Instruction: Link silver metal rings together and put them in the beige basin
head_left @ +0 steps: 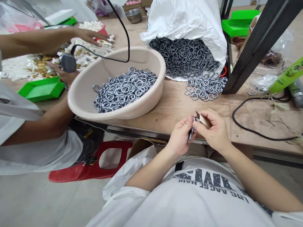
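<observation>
1. Ring stands nearly on edge at the left fingertips, above the front edge of the bench; whether a second ring is with it, I cannot tell.
2. Left hand: thumb and curled fingers pinch the ring from its left side, with part of the ring showing between the two hands.
3. Right hand: fingers bend around a blade, gripping it, its dark tip pointing up and left, just beside the ring's top. The thumb tip is at the ring's right side; I cannot tell whether it presses.
4. Tub, to the left, holds many grey rings.
5. Sack lies open beyond the hands, with a loose pile at its mouth.
</observation>
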`<state>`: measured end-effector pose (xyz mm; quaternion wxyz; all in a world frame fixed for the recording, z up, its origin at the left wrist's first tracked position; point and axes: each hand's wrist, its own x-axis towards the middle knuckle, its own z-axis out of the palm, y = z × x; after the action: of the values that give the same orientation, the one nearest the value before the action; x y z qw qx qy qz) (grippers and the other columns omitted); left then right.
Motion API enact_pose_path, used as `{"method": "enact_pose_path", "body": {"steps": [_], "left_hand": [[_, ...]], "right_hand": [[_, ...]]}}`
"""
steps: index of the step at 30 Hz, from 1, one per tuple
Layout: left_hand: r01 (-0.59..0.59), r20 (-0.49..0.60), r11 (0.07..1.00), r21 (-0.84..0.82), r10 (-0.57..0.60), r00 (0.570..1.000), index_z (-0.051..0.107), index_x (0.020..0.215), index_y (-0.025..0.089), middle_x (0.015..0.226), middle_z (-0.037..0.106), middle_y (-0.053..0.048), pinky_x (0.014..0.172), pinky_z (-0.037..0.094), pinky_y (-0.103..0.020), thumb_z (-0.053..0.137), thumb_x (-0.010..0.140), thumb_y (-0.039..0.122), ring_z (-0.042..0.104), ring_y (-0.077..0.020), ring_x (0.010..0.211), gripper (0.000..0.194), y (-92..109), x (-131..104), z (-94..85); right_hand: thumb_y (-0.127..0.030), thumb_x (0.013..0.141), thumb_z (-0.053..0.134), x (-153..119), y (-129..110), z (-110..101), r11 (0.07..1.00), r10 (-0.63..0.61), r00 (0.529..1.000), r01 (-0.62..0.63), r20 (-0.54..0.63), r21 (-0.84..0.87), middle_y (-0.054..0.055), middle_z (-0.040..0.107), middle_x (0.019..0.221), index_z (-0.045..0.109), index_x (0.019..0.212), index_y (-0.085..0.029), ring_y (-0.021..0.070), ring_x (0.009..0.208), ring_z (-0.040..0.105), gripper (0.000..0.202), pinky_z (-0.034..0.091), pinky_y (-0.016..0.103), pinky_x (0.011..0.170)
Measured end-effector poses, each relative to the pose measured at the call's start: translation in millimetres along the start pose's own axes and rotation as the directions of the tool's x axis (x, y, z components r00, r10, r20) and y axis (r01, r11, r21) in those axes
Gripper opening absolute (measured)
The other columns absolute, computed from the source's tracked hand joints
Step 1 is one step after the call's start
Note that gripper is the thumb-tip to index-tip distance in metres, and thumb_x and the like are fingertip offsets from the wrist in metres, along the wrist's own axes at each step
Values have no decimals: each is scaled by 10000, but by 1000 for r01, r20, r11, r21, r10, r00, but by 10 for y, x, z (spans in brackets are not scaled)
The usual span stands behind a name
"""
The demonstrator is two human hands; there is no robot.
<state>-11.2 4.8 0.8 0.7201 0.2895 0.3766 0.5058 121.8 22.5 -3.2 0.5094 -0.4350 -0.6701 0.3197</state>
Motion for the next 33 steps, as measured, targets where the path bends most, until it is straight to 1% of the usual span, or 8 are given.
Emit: {"method": "enact_pose_path", "body": {"steps": [3, 6, 8, 12, 21, 26, 31, 33], "left_hand": [[-3, -24, 1000, -14, 3, 1000, 495, 713, 163, 586, 482, 54, 349, 170, -160, 719, 785, 579, 310, -16, 376, 479, 18, 1, -1], [-2, -28, 999, -43, 0, 1000, 486, 698, 163, 550, 446, 62, 352, 174, -162, 711, 795, 580, 293, -18, 370, 483, 42, -3, 8], [-4, -35, 999, -54, 2, 999, 482, 691, 167, 507, 403, 73, 351, 177, -167, 709, 788, 600, 281, -24, 363, 498, 51, -7, 20], [-5, -47, 999, -54, 2, 999, 472, 691, 170, 488, 373, 84, 355, 176, -170, 714, 762, 636, 273, -25, 360, 530, 64, -29, 53], [52, -52, 996, -68, -55, 997, 448, 717, 182, 491, 354, 95, 353, 158, -172, 723, 762, 620, 243, -25, 355, 519, 78, -105, 70], [66, -32, 995, -75, -68, 997, 446, 721, 183, 499, 361, 93, 351, 153, -171, 722, 778, 588, 247, -25, 356, 494, 76, -84, 35], [61, -26, 996, -62, -63, 998, 460, 728, 178, 519, 397, 85, 353, 164, -161, 740, 774, 550, 261, -22, 365, 468, 78, -50, -43], [83, -24, 995, -50, -84, 996, 460, 722, 176, 530, 408, 81, 351, 159, -154, 750, 763, 553, 264, -20, 370, 477, 62, -82, -62]], "right_hand": [[-375, 918, 616, 24, -57, -85, 996, -26, 999, 28, 34, -82, 31, 644, 865, 649, 932, -218, 189, 818, 601, 162, 452, 323, 744], [-395, 961, 549, -27, -127, -162, 952, -110, 977, 155, 181, -262, 19, 581, 757, 616, 843, -213, 167, 718, 545, 227, 381, 308, 665], [-407, 974, 526, -73, -155, -181, 911, -132, 959, 216, 249, -351, 15, 547, 727, 595, 793, -211, 156, 681, 515, 276, 349, 305, 641], [-430, 979, 520, -112, -157, -162, 869, -152, 951, 258, 268, -422, 10, 546, 722, 587, 778, -206, 144, 663, 498, 308, 318, 295, 622], [-417, 963, 559, -92, -148, -172, 849, -219, 932, 328, 288, -415, -11, 509, 652, 540, 716, -188, 114, 590, 433, 337, 265, 288, 592], [-419, 964, 556, -92, -173, -165, 877, -176, 933, 293, 314, -381, -16, 495, 638, 521, 690, -186, 108, 580, 422, 362, 258, 284, 588], [-446, 994, 497, -99, -161, -77, 953, -7, 948, 102, 317, -284, -19, 527, 622, 539, 692, -191, 110, 576, 453, 398, 267, 275, 578], [-494, 1005, 452, -8, -89, -90, 948, 67, 965, 18, 255, -318, -15, 534, 622, 543, 709, -195, 119, 585, 458, 431, 269, 279, 579]]}}
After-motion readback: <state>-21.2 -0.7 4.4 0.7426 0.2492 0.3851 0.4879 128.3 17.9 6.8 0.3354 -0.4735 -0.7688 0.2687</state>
